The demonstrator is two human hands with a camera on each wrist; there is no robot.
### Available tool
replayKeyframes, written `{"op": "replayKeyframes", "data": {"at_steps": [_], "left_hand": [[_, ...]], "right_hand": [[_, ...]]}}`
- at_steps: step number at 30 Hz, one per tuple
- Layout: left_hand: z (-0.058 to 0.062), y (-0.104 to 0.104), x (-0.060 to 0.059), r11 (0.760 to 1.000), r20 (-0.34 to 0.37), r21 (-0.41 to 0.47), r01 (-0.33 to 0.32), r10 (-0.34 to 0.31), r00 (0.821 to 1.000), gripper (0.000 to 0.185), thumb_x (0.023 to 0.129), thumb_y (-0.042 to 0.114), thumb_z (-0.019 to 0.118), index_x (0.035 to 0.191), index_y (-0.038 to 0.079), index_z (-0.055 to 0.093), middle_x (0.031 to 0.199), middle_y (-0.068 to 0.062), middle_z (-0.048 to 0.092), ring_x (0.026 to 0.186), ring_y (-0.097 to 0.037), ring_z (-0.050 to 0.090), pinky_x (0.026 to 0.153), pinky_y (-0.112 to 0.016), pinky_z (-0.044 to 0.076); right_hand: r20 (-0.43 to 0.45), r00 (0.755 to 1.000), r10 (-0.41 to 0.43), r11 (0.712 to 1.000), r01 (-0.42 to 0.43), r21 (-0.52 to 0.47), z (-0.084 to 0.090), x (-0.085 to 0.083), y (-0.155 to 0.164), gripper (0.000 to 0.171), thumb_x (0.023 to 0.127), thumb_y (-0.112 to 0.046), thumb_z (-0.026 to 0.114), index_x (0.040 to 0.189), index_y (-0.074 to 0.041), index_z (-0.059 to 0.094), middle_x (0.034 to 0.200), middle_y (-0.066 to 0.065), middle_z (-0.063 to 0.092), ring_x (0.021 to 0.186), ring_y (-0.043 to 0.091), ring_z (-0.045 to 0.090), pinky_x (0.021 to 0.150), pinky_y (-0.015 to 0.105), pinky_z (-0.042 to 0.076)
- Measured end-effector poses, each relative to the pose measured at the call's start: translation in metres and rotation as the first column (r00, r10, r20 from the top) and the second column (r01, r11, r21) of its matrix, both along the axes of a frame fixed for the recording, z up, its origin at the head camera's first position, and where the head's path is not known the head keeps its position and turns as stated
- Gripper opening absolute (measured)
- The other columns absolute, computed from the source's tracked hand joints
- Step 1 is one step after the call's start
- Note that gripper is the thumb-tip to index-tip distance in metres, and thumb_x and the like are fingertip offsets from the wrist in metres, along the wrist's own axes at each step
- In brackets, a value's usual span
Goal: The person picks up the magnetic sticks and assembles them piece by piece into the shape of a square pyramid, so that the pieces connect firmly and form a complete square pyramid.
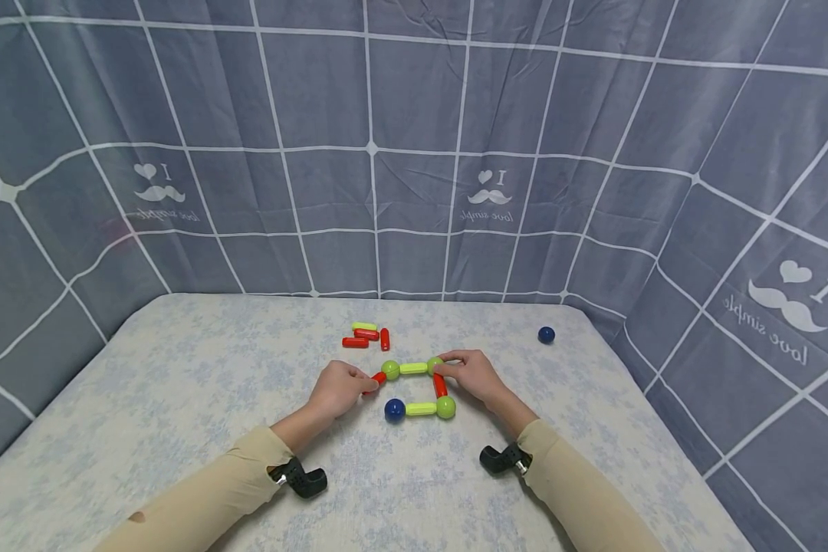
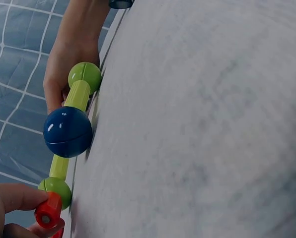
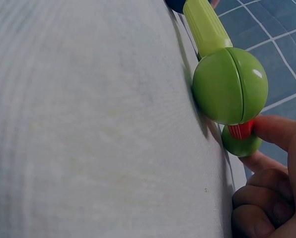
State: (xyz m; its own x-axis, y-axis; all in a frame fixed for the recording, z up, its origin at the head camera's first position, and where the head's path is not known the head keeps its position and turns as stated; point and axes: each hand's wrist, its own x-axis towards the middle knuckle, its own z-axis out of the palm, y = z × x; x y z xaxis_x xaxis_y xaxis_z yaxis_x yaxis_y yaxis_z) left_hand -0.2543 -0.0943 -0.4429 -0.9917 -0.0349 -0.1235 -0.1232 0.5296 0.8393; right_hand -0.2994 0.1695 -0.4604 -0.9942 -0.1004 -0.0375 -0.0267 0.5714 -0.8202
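Left hand [image 1: 336,389] grip pinches a red rod [image 1: 375,380] at the frame's [image 1: 417,388] left green ball [image 1: 390,370]. Right hand [image 1: 474,376] grip pinches the right green ball [image 1: 434,366]. Frame sits mid-table [image 1: 179,399].

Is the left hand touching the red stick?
Touching. The left wrist view shows the left hand pinching the red stick between its fingertips, right beside a green ball.

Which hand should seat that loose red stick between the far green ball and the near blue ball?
Left, probably. The left hand already pinches the red stick beside the far green ball, with the blue ball just below. The right hand holds the opposite corner.
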Motion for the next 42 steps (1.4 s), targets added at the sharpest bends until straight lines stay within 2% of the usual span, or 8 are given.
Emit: {"op": "replayKeyframes", "data": {"at_steps": [5, 12, 20, 23, 26, 28, 35, 42], "left_hand": [[0.003, 0.004, 0.002, 1.000, 0.036, -0.021, 0.003, -0.002, 0.999, 0.018, 0.085, 0.023, 0.077, 0.076, 0.008, 0.078, 0.056, 0.004, 0.049, 0.051, -0.011, 0.038, 0.048, -0.026, 0.028], [0.003, 0.008, 0.003, 0.998, 0.045, -0.044, 0.039, -0.037, 0.998, 0.026, 0.084, 0.026, 0.078, 0.066, 0.008, 0.075, 0.052, 0.005, 0.040, 0.049, -0.011, 0.034, 0.046, -0.025, 0.024], [0.005, 0.015, 0.001, 0.998, 0.082, -0.041, 0.045, -0.041, 0.996, 0.035, 0.086, 0.026, 0.077, 0.059, 0.005, 0.068, 0.049, 0.005, 0.037, 0.047, -0.012, 0.033, 0.045, -0.025, 0.023], [0.006, 0.018, 0.000, 0.999, 0.099, -0.028, 0.039, -0.037, 0.994, 0.040, 0.086, 0.026, 0.077, 0.054, 0.008, 0.059, 0.049, 0.005, 0.034, 0.047, -0.012, 0.031, 0.045, -0.025, 0.023], [0.006, 0.020, 0.000, 1.000, 0.106, 0.005, 0.031, -0.031, 0.994, 0.047, 0.086, 0.026, 0.077, 0.051, 0.012, 0.049, 0.049, 0.006, 0.031, 0.047, -0.011, 0.029, 0.046, -0.025, 0.023], [0.006, 0.021, -0.001, 0.999, 0.106, 0.025, 0.028, -0.031, 0.994, 0.048, 0.085, 0.025, 0.078, 0.050, 0.014, 0.046, 0.049, 0.006, 0.031, 0.046, -0.011, 0.029, 0.046, -0.025, 0.023], [0.005, 0.025, -0.002, 0.999, 0.109, 0.023, 0.047, -0.049, 0.993, 0.040, 0.086, 0.026, 0.077, 0.054, 0.010, 0.059, 0.049, 0.006, 0.036, 0.047, -0.010, 0.032, 0.046, -0.025, 0.026], [0.004, 0.027, -0.004, 0.998, 0.113, -0.014, 0.063, -0.061, 0.992, 0.037, 0.087, 0.028, 0.076, 0.058, 0.008, 0.066, 0.049, 0.006, 0.036, 0.047, -0.010, 0.032, 0.046, -0.025, 0.027]], "right_hand": [[-0.008, 1.000, -0.001, 1.000, 0.001, 0.000, 0.002, 0.000, 0.001, 0.031, 0.086, -0.042, 0.078, 0.110, -0.022, 0.078, 0.111, 0.002, 0.072, 0.093, 0.017, 0.059, 0.077, 0.031, 0.045], [0.002, 1.000, 0.011, 1.000, -0.011, -0.018, 0.000, 0.000, 0.001, 0.032, 0.086, -0.041, 0.078, 0.111, -0.021, 0.078, 0.083, 0.003, 0.065, 0.071, 0.017, 0.042, 0.065, 0.031, 0.037], [-0.004, 1.000, 0.001, 1.000, -0.001, -0.019, -0.001, 0.000, 0.000, 0.033, 0.086, -0.044, 0.078, 0.110, -0.022, 0.078, 0.100, 0.002, 0.069, 0.080, 0.014, 0.050, 0.068, 0.030, 0.040], [-0.005, 1.000, -0.001, 1.000, 0.000, -0.020, -0.001, 0.000, 0.000, 0.033, 0.085, -0.045, 0.078, 0.110, -0.023, 0.078, 0.086, -0.004, 0.064, 0.076, 0.013, 0.048, 0.067, 0.029, 0.039], [0.001, 1.000, 0.002, 1.000, -0.002, -0.023, -0.001, -0.001, 0.001, 0.033, 0.086, -0.044, 0.078, 0.110, -0.021, 0.078, 0.070, -0.004, 0.054, 0.069, 0.015, 0.041, 0.064, 0.030, 0.036], [0.004, 1.000, 0.001, 1.000, -0.001, -0.022, -0.001, -0.001, 0.001, 0.033, 0.086, -0.043, 0.078, 0.111, -0.021, 0.078, 0.067, -0.004, 0.051, 0.066, 0.015, 0.038, 0.063, 0.030, 0.034], [-0.002, 1.000, 0.009, 1.000, -0.009, -0.024, -0.001, 0.000, 0.001, 0.033, 0.086, -0.043, 0.078, 0.111, -0.021, 0.078, 0.057, -0.004, 0.042, 0.060, 0.015, 0.035, 0.059, 0.030, 0.033], [-0.017, 1.000, 0.006, 1.000, -0.006, -0.022, -0.002, -0.001, 0.001, 0.034, 0.086, -0.043, 0.078, 0.111, -0.019, 0.078, 0.058, -0.005, 0.044, 0.059, 0.014, 0.037, 0.058, 0.029, 0.034]]}}
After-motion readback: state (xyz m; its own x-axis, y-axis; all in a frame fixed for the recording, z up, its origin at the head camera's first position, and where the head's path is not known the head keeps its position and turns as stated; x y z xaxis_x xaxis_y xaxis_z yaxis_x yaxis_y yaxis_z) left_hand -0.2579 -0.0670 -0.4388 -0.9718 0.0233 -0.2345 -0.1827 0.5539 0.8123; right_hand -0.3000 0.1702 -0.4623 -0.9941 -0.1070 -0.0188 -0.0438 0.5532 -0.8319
